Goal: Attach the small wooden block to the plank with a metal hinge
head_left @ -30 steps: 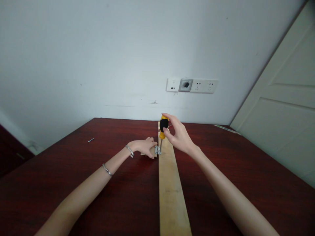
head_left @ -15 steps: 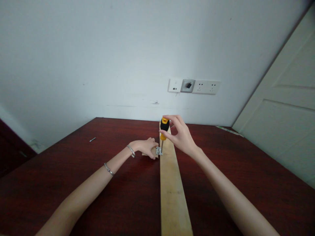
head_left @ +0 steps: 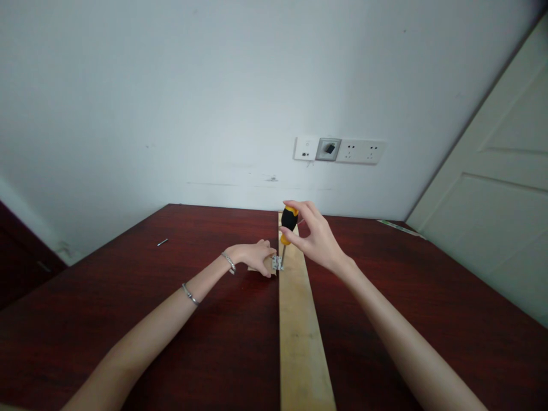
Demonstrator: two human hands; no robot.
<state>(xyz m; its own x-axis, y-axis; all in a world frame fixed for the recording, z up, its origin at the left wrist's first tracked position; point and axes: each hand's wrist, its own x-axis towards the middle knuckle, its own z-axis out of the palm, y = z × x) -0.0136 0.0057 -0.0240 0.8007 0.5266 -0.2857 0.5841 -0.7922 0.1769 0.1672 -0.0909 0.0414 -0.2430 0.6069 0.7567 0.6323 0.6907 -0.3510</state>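
A long pale wooden plank lies on the dark red table, running away from me. A small metal hinge sits at its left edge, joining a small wooden block. My left hand is closed over that block and presses it down beside the hinge. My right hand pinches the yellow-and-black handle of a screwdriver, held upright with its tip on the hinge.
A small loose screw or nail lies on the table at the far left. Wall sockets are behind. A white door stands at the right. A thin strip rests at the table's far right edge.
My right hand's fingers have shifted round the screwdriver handle, which has turned so its black side faces me again. My left hand has stayed on the block.
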